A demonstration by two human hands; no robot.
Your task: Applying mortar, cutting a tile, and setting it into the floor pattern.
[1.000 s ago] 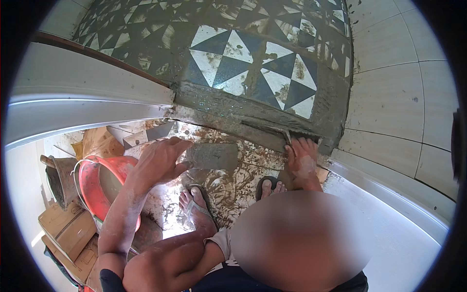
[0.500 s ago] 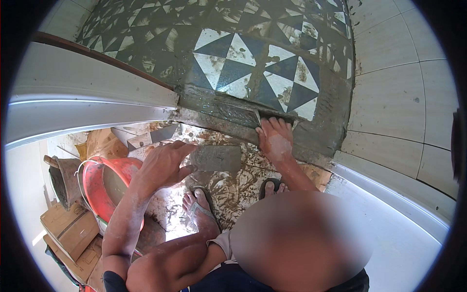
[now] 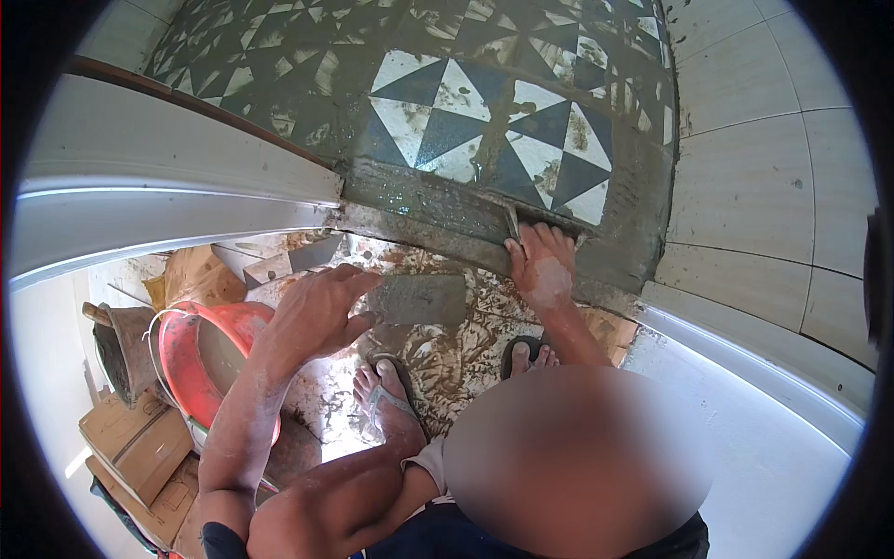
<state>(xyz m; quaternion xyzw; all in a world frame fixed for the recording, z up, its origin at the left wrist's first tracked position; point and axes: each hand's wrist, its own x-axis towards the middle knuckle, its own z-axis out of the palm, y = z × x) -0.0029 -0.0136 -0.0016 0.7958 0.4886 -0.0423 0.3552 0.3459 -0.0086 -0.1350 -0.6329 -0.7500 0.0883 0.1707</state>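
My right hand (image 3: 545, 265) is closed on what looks like a trowel (image 3: 512, 222). A thin metal post shows beside the fingers; most of the tool is hidden under the hand. It rests on wet grey mortar (image 3: 410, 194) along the near edge of the patterned floor tiles (image 3: 452, 130). To the left, my left hand (image 3: 321, 307) hovers with thumb and fingers apart, holding nothing. Its fingertips come close to a grey rectangular piece (image 3: 421, 299) lying on the smeared floor.
A red bucket (image 3: 186, 368) with grey contents stands at the left, beside a tipped dark pail (image 3: 130, 349) and cardboard boxes (image 3: 135, 443). A metal blade (image 3: 293, 261) lies near the white door frame (image 3: 186, 214). A tiled wall (image 3: 745, 186) bounds the right.
My right hand has slid a little to the right along the mortar strip with the trowel. The left hand has barely moved.
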